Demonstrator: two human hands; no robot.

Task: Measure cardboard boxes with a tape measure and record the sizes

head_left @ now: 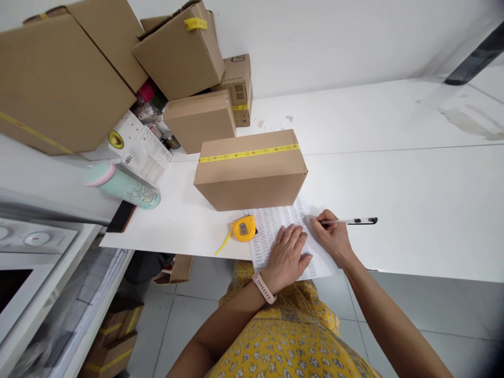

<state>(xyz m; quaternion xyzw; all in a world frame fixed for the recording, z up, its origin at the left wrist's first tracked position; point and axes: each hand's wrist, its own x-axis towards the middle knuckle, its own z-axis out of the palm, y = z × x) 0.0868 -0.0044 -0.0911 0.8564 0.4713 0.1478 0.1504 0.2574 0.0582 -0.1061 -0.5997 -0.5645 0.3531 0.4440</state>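
Note:
A printed sheet of paper lies at the front edge of the white table, its far end meeting a cardboard box. My left hand rests flat on the sheet, fingers stretched out. Over the sheet's right side, my right hand grips a pen whose tip is hidden by the fingers. The taped cardboard box stands just beyond both hands. Left of the sheet, touching its edge, sits a yellow tape measure with a short length of tape pulled out.
Several cardboard boxes are stacked at the back left. A mint-green bottle and a white carton stand near the table's left end. The white table stretches to the right. A white appliance is at the lower left.

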